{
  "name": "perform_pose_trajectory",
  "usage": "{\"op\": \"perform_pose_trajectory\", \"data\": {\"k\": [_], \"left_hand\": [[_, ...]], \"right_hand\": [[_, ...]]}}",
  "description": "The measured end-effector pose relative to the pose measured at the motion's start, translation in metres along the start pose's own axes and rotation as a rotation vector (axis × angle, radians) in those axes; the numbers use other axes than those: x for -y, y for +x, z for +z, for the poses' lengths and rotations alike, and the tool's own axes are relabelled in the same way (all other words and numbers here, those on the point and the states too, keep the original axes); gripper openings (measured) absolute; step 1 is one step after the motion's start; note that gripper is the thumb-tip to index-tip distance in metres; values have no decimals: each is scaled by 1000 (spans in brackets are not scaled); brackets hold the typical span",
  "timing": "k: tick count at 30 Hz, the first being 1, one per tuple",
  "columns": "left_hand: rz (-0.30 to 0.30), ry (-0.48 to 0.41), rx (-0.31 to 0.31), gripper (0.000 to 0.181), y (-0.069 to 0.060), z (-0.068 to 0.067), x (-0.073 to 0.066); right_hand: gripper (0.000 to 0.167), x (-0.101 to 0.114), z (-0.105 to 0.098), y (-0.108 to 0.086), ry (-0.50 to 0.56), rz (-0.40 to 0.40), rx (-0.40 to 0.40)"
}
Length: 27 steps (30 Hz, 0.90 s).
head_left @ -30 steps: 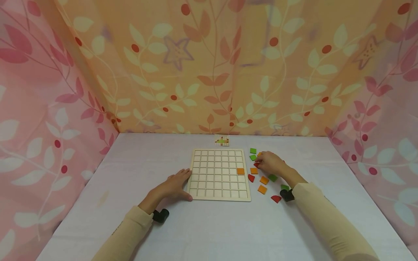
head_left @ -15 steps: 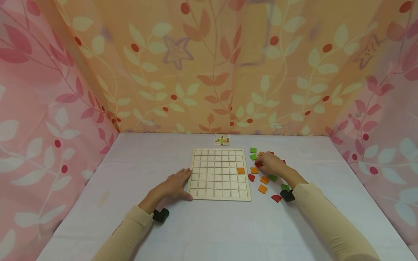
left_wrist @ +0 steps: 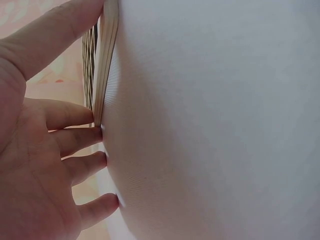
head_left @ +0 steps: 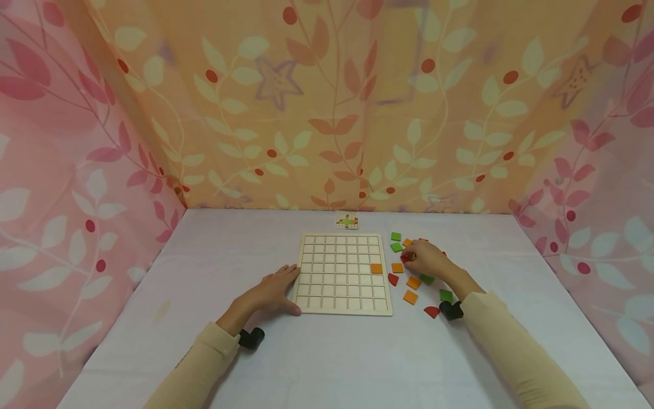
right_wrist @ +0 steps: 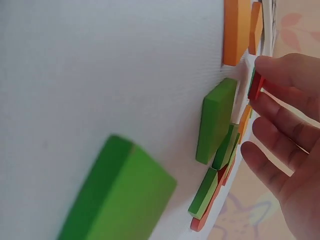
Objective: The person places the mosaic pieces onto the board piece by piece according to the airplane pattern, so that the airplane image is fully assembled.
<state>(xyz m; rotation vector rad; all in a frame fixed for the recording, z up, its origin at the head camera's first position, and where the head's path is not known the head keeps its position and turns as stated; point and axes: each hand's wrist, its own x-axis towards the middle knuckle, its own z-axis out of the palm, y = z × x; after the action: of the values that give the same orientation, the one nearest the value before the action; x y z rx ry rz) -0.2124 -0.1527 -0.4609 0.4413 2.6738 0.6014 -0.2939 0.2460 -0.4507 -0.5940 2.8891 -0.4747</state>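
A pale wooden board (head_left: 341, 279) with a square grid lies flat on the table, one orange square tile (head_left: 376, 268) in a cell near its right edge. My left hand (head_left: 271, 291) rests at the board's left side with fingers spread; in the left wrist view, thumb and fingertips (left_wrist: 95, 116) touch the board's edge. To the right of the board, my right hand (head_left: 427, 260) pinches a red quarter-round tile (right_wrist: 256, 86) between thumb and finger, low among the loose tiles. The other fingers of that hand are bent and hide some tiles in the head view.
Loose tiles surround my right hand: green squares (head_left: 447, 295), orange squares (head_left: 410, 297) and red quarter-rounds (head_left: 431, 312). A small picture card (head_left: 347, 220) with a coloured grid pattern lies behind the board. Patterned cloth walls (head_left: 327, 113) enclose the white table (head_left: 327, 363).
My right hand has shifted slightly to the right, with the red tile at its fingertips, uncovering more of an orange and a green tile. The left hand stays at the board.
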Motion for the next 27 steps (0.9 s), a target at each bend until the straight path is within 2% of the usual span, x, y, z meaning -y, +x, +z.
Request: {"op": "perform_pose_trajectory", "data": {"k": [6,13,17,27], "left_hand": [[0,2,1,105,0,1,2],[-2,7,-1,105,-2,-1,4],[2,4,-3,105,-2,-2,3],[0,9,-3,103,-1,-1,2]], "right_hand": [[26,1,0,-3,20,-25,-54],[26,3,1,-4,92,13,-70],[24,3,2,-4,117,9,-87],[26,4,5,1,86,7,-80]]}}
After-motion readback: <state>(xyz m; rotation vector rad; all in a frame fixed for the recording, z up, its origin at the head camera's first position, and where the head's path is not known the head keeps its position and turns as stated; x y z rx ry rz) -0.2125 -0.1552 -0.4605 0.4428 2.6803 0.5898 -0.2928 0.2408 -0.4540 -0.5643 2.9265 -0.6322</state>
